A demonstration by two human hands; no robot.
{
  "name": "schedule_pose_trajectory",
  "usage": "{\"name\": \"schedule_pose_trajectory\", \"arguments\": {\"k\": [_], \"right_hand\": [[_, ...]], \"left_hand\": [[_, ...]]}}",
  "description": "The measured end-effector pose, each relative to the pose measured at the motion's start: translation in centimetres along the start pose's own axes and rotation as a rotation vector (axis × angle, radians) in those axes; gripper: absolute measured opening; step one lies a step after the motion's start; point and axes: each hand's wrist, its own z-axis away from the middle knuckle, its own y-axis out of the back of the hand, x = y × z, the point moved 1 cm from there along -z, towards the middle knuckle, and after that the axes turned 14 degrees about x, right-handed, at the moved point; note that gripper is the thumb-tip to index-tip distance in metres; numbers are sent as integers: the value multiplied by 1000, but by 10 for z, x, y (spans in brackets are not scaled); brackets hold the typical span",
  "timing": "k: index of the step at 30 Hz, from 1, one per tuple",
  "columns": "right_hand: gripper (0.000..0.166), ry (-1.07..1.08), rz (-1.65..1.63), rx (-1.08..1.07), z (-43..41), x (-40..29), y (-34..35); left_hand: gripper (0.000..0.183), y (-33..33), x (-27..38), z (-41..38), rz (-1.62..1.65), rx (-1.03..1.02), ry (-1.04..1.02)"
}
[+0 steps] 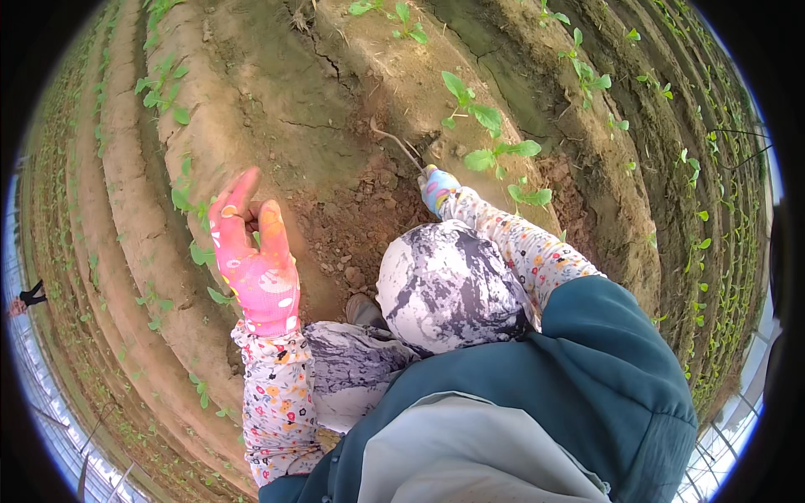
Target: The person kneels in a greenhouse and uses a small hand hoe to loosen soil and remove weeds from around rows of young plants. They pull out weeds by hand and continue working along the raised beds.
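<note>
My left hand (255, 264), in a pink patterned glove, is raised at the left, its fingers partly bent and apart, with nothing seen in it. My right hand (437, 188), in a pale blue patterned glove, is closed around the end of a thin curved metal hand tool (397, 141). The tool's bent tip lies over the furrow's edge, beside broken reddish soil (371, 214). Leafy seedlings (481, 114) grow on the ridge just beyond my right hand. More seedlings (201, 253) stand behind my left hand.
Long soil ridges (214, 138) with rows of seedlings run on both sides. A cracked, greenish furrow (283, 94) lies in front. My knees (453, 286) and a shoe (365, 311) are close below my hands. Another person (28, 298) is far off at the left rim.
</note>
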Motion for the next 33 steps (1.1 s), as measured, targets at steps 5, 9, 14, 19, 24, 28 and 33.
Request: {"name": "schedule_pose_trajectory", "arguments": {"k": [5,9,14,19,24,28,33], "right_hand": [[23,436,812,-156,-1,50,71],[27,720,1029,-206,24,14,94],[36,933,950,-168,127,-62,59],[45,1032,686,-261,156,-151,84],[49,742,348,-279,142,-227,139],[49,611,375,-29,78,-231,155],[48,414,304,16,43,-201,139]], "left_hand": [[33,49,34,27,1,221,40],[35,83,81,41,-153,262,-84],[42,135,117,63,-40,443,-31],[44,120,95,81,-121,395,-40],[45,109,49,56,-58,422,56],[39,99,5,11,34,128,347],[31,82,-5,-3,-208,-225,535]]}}
